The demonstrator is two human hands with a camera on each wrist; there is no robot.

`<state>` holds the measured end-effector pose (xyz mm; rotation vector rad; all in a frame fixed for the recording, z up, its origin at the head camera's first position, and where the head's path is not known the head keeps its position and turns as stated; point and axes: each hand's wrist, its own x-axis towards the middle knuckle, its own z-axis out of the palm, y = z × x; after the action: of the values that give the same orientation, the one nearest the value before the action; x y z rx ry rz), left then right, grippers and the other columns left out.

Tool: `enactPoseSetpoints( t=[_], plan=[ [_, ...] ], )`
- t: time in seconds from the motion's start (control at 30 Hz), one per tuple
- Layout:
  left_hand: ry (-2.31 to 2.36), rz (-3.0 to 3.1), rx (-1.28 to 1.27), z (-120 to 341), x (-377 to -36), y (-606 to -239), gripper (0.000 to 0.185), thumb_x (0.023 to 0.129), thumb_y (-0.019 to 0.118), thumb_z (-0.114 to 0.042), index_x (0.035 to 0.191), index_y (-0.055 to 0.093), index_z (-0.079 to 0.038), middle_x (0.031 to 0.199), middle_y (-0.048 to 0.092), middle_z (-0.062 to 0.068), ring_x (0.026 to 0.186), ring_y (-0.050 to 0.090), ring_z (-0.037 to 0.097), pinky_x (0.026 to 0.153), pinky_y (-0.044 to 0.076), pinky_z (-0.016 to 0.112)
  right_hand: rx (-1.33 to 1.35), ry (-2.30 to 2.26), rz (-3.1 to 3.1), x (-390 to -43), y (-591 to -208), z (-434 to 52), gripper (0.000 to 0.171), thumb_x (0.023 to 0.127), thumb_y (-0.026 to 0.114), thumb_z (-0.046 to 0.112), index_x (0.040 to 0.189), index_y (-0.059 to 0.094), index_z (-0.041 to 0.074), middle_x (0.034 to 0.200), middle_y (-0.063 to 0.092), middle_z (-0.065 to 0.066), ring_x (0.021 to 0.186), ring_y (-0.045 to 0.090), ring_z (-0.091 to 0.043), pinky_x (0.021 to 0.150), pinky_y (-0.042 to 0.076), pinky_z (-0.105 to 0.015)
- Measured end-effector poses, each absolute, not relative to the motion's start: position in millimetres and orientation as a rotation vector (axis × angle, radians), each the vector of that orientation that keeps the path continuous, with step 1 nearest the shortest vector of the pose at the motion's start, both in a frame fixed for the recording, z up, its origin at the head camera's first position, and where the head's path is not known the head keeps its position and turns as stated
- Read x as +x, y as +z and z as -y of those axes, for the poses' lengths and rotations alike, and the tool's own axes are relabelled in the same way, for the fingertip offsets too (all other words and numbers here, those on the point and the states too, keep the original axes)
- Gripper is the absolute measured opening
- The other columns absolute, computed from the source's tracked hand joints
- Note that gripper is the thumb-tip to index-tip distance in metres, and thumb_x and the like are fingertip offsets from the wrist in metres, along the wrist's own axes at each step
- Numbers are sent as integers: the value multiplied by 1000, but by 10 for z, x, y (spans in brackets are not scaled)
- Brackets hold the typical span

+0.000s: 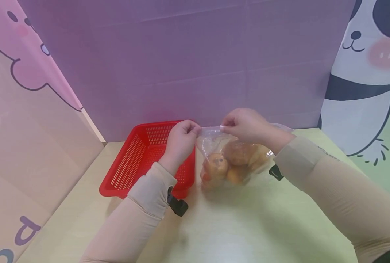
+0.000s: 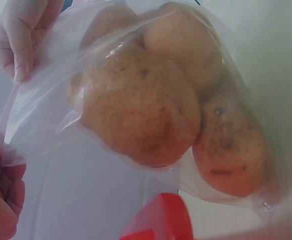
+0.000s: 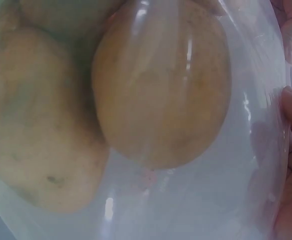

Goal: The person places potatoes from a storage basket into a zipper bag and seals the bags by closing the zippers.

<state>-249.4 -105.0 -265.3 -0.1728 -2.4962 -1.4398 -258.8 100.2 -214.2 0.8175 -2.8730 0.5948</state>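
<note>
Showing a pale wooden table (image 1: pixel 254 233) backed by a purple wall panel (image 1: pixel 181 62), with cartoon-printed boards at either side. Red slotted basket (image 1: pixel 139 160) sits on the table at left, its near right corner partly covered by the left forearm. Clear plastic bag (image 1: pixel 214 142) stands on the table just right of the basket, touching or nearly touching its side, and its top edge is stretched level between both hands. Potatoes (image 1: pixel 239 153), brown-skinned and rounded, lie packed together in the bag's lower part; the wrist views show them pressed against the film. Left hand (image 1: pixel 180 140) pinches the bag's top left corner, fingers curled round the film. Right hand (image 1: pixel 244 125) pinches the top edge further right, thumb and fingers closed on the plastic. Both arms wear beige sleeves (image 1: pixel 329 182), each with a black clip at the wrist.
</note>
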Motion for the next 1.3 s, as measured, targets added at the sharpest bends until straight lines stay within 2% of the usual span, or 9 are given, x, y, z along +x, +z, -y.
enactPoseSetpoints(
  t=[0.2, 0.37, 0.53, 0.7, 1.3],
  plan=[
    [-1137, 2566, -336, 1048, -2479, -2620, 12, 94, 62, -22, 100, 65, -12, 97, 61, 2, 93, 55, 20, 83, 51, 36, 781, 580, 2874, -2581, -2153, -1006, 17, 92, 64, 23, 100, 73, 11, 96, 70, -2, 93, 62, -22, 85, 46, -42],
    [-927, 2549, -447, 983, -2473, -2587, 17, 93, 64, -24, 104, 71, -13, 99, 66, 0, 96, 54, 19, 93, 42, 42, 776, 554, 2858, -2571, -2150, -1006, 18, 92, 64, 24, 100, 73, 11, 96, 71, -2, 92, 62, -22, 85, 47, -42],
    [-797, 2502, -547, 874, -2482, -2549, 16, 92, 65, -25, 99, 75, -16, 92, 69, -4, 94, 54, 18, 88, 35, 43, 783, 524, 2843, -2558, -2149, -999, 20, 92, 64, 25, 102, 73, 10, 98, 71, -3, 94, 63, -23, 85, 47, -42],
    [-770, 2482, -540, 819, -2484, -2549, 13, 91, 66, -23, 96, 76, -17, 89, 70, -6, 93, 53, 18, 87, 33, 42, 776, 514, 2839, -2537, -2149, -989, 21, 92, 64, 25, 102, 73, 9, 98, 71, -3, 94, 63, -23, 86, 47, -42],
    [-751, 2461, -438, 843, -2477, -2555, 9, 91, 65, -20, 92, 74, -16, 94, 68, -3, 97, 53, 19, 89, 31, 45, 839, 606, 2801, -2546, -2159, -1079, 17, 91, 65, 20, 98, 72, 6, 94, 69, -6, 89, 61, -23, 82, 47, -41]
  ],
)
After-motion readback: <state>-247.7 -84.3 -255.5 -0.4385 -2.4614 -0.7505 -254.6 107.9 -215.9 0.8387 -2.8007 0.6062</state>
